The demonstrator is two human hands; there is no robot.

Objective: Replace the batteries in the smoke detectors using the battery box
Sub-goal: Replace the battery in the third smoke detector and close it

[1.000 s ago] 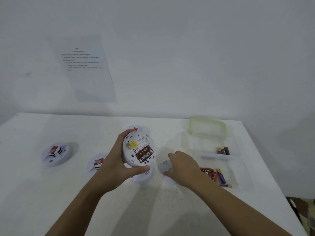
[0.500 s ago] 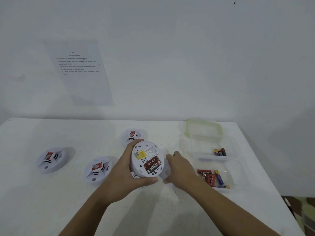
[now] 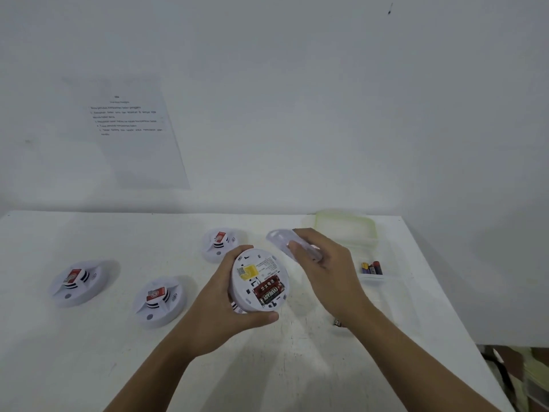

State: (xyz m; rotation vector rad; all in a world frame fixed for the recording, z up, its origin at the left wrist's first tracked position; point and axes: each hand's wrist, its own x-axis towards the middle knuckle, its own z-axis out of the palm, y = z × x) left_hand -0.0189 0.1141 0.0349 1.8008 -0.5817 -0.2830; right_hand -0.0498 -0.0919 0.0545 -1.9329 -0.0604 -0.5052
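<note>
My left hand (image 3: pixel 219 304) grips a white round smoke detector (image 3: pixel 258 279) above the table, its back turned up toward me. Red batteries (image 3: pixel 269 291) lie in its uncovered compartment beside a yellow label. My right hand (image 3: pixel 323 269) holds the detector's translucent white back cover (image 3: pixel 277 240) just right of and above the detector. The clear plastic battery box (image 3: pixel 383 278) stands to the right, with a few batteries (image 3: pixel 371 267) in its far section. Another battery (image 3: pixel 338 322) peeks out under my right forearm.
Three more white smoke detectors with red labels sit on the white table: one at the far left (image 3: pixel 78 281), one in front of it (image 3: pixel 159 298), one behind my left hand (image 3: pixel 219 242). The green-rimmed box lid (image 3: pixel 344 226) lies behind the box. A printed sheet (image 3: pixel 133 132) hangs on the wall.
My right hand picked the back cover up off the table and raised it beside the detector. My left hand lowered the detector slightly and keeps holding it.
</note>
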